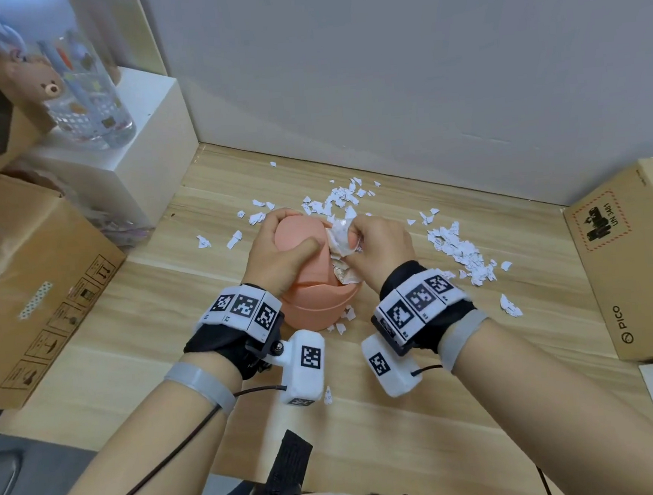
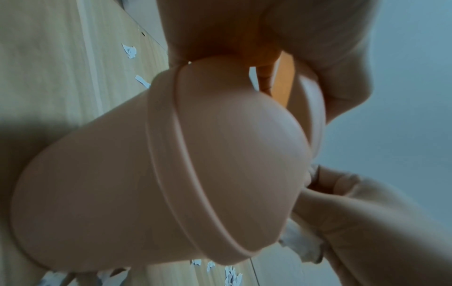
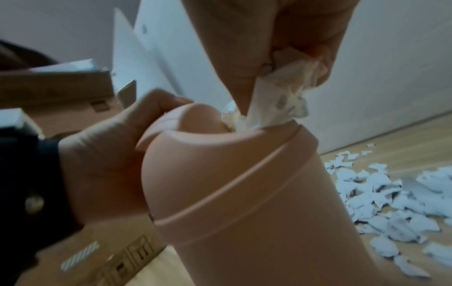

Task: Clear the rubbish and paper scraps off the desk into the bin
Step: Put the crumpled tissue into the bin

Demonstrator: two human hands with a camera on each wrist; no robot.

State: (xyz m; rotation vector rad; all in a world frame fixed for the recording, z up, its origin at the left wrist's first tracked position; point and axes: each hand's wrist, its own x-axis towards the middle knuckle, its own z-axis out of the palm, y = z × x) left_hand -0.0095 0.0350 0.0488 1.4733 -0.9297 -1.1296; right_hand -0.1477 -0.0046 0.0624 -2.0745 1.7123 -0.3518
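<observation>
The head camera looks down from above at the wooden desk (image 1: 369, 419), some way off. The left wrist camera sits very close beside the pink bin (image 2: 171, 164), looking up along it. The right wrist camera is close on the bin's other side, so all three views share it.

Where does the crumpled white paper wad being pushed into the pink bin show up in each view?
Head: centre, crumpled paper wad pinched by the right hand at the bin's opening.
Left wrist: lower right, only its edge under the right hand.
Right wrist: upper centre, entering the opening.
Shared landmark: the pink bin.
</observation>
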